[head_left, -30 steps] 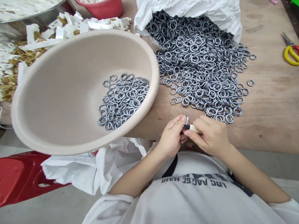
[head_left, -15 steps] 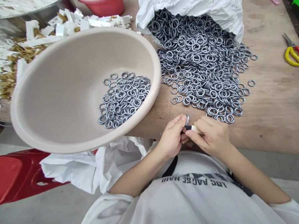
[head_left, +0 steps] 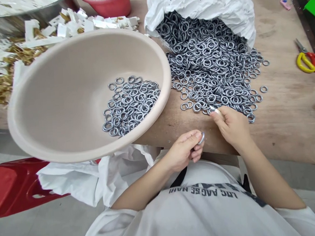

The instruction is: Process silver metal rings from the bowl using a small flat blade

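Note:
A single grey metal ring point(head_left: 201, 138) is pinched between the thumb and fingers of my left hand point(head_left: 185, 149), just off the table's near edge. My right hand point(head_left: 233, 124) is closed at the near edge of a large pile of similar rings point(head_left: 210, 66). Something small and pale shows at its fingertips, too hidden to name. The pile spills from a crumpled white sack point(head_left: 199, 5). To the left stands a wide beige basin point(head_left: 53, 91) with a heap of rings point(head_left: 133, 105) gathered in its right side.
Yellow-and-red-handled scissors point(head_left: 308, 59) lie at the right. White and brown pieces point(head_left: 24, 51) are heaped behind the basin, near a red bowl point(head_left: 109, 6). A red stool point(head_left: 13, 189) stands below left. White sheeting point(head_left: 97, 177) hangs beneath the basin.
My hands have parted. The right has moved up and forward to the pile's near edge. The left keeps a ring and sits slightly lower. The black-and-white item between them no longer shows clearly.

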### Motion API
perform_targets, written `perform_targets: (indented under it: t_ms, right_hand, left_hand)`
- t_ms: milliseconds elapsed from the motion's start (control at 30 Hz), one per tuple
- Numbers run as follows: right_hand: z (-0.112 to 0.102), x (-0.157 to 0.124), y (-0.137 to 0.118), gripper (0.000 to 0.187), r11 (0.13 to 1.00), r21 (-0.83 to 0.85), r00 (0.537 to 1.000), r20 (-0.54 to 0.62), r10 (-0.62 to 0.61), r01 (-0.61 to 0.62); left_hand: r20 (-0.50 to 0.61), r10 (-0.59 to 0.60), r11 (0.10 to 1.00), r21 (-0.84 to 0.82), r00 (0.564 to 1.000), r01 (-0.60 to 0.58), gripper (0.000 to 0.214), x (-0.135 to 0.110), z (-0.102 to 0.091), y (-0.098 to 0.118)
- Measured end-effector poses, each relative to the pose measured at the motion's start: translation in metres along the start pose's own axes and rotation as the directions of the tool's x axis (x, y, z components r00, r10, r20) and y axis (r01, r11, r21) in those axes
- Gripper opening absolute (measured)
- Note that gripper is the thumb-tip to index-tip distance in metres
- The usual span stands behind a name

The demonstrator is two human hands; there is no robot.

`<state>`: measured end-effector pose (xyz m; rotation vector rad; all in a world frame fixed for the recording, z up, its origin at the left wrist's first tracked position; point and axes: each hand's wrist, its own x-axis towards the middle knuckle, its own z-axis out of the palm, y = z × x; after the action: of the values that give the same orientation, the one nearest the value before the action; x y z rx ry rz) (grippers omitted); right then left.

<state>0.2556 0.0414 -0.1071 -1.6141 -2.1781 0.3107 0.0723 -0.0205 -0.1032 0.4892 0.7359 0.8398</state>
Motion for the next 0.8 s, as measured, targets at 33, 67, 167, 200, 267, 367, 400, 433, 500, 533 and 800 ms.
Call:
perform_targets:
  t_ms: [33, 67, 167, 200, 267, 367, 400, 433, 500, 533, 800]
  right_hand:
    - [0.001, 0.003, 0.001, 0.035, 0.997, -0.074, 1.000, 0.020, -0.007, 0.009]
    - [0.003, 0.006, 0.000, 0.031, 0.989, -0.145, 0.999, 0.047, -0.018, 0.025]
    - [0.008, 0.010, -0.005, 0.018, 0.951, -0.309, 0.995, 0.100, 0.006, 0.025]
    - [0.008, 0.011, -0.007, 0.015, 0.941, -0.339, 0.994, 0.106, 0.021, 0.016]
    - [0.009, 0.013, -0.010, 0.014, 0.931, -0.366, 0.993, 0.116, 0.033, 0.012]
    - [0.008, 0.014, -0.013, 0.018, 0.925, -0.379, 0.992, 0.118, 0.037, 0.011]
    - [0.008, 0.014, -0.014, 0.018, 0.923, -0.386, 0.992, 0.118, 0.038, 0.011]
    - [0.008, 0.014, -0.015, 0.019, 0.920, -0.392, 0.992, 0.122, 0.036, 0.015]
    - [0.008, 0.015, -0.015, 0.020, 0.918, -0.395, 0.989, 0.148, 0.025, 0.035]
    - [0.008, 0.015, -0.014, 0.019, 0.924, -0.379, 0.987, 0.160, 0.022, 0.041]
    - [-0.008, 0.001, -0.008, 0.030, 0.673, 0.714, 0.942, 0.326, -0.074, -0.194]
  left_hand:
    - [0.010, -0.002, 1.000, 0.006, 1.000, 0.002, 0.037, -0.001, -0.002, 0.001]
    - [0.015, 0.009, 1.000, 0.015, 1.000, -0.009, 0.034, -0.002, -0.005, 0.002]
    - [-0.007, 0.054, 0.998, 0.038, 0.999, -0.054, 0.023, -0.002, -0.017, 0.007]
    - [-0.034, 0.066, 0.997, 0.031, 0.997, -0.065, 0.025, -0.001, -0.021, 0.010]
    - [-0.106, 0.084, 0.996, -0.004, 0.991, -0.085, 0.033, 0.001, -0.027, 0.014]
    - [-0.187, 0.114, 0.990, -0.063, 0.976, -0.127, 0.027, 0.004, -0.030, 0.020]
    - [-0.200, 0.124, 0.988, -0.068, 0.972, -0.140, 0.026, 0.005, -0.030, 0.020]
    - [-0.211, 0.137, 0.986, -0.060, 0.968, -0.153, 0.025, 0.006, -0.028, 0.021]
    - [-0.235, 0.180, 0.983, 0.003, 0.955, -0.185, 0.023, 0.008, -0.025, 0.020]
    - [-0.248, 0.218, 0.976, 0.067, 0.944, -0.208, 0.022, 0.009, -0.024, 0.018]
    - [-0.013, 0.616, 0.439, 0.836, 0.788, -0.330, 0.026, 0.015, -0.012, 0.008]
